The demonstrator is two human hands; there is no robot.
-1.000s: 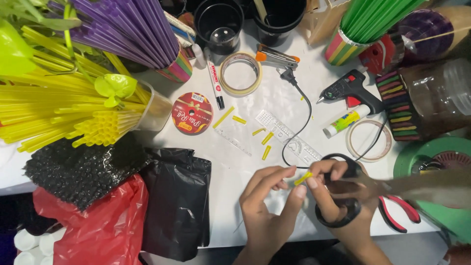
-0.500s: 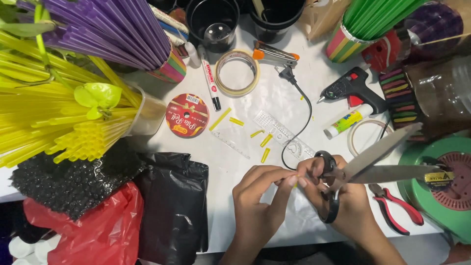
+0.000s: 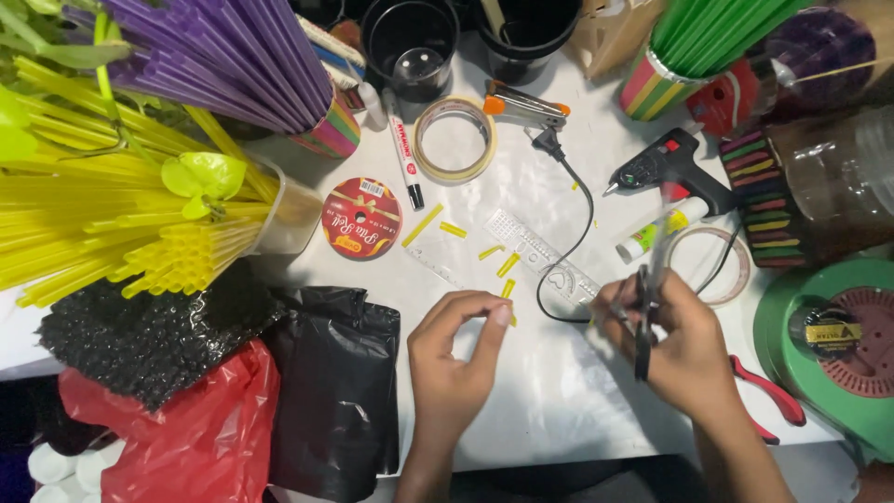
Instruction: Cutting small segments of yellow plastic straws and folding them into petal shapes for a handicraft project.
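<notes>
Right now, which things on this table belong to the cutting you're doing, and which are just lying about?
In use:
right hand holding scissors
left hand by a cut yellow straw piece
yellow straw pieces
clear ruler

Lying about:
glue gun
tape roll
marker
red pliers
glue stick

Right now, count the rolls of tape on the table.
2 clear ones: a beige tape roll beside the marker, and a clear tape roll just beyond the right hand. The red ribbon spool isn't counted; clutter may hide others.
</notes>
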